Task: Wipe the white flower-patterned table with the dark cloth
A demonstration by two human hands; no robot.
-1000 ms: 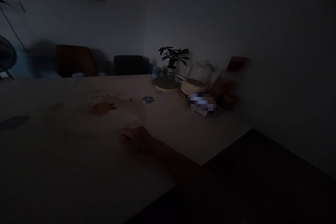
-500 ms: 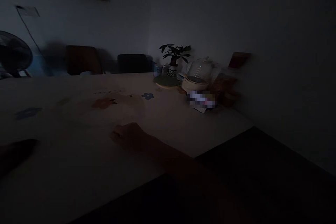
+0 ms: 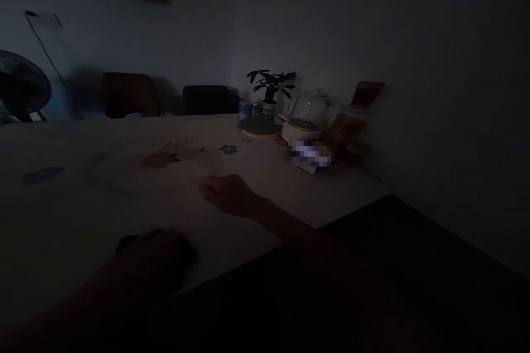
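The picture is very dark. My left hand [image 3: 155, 253] is low over the near side of the pale table [image 3: 265, 198], its fingers laid across a dark object [image 3: 126, 242] whose kind I cannot make out. Parts of that object stick out on both sides of the fingers. Farther right and deeper in, my right hand [image 3: 229, 193] is above or on the tabletop, its fingers curled together. Whether something small is inside them is hidden. A printed orange flower [image 3: 159, 160] and a blue flower [image 3: 228, 149] decorate the table surface beyond the hands.
At the back right stand a potted plant [image 3: 271, 85], a round green mat [image 3: 259, 127], a glass kettle [image 3: 308, 107] on a white base and a red-lidded jar [image 3: 348, 127]. A blurred-out packet [image 3: 311, 154] lies before them. Chairs [image 3: 128, 94] and a fan [image 3: 22, 85] are behind.
My left hand has come in from the left edge with the dark object, toward the middle of the near side. My right hand has moved right and slightly away from me.
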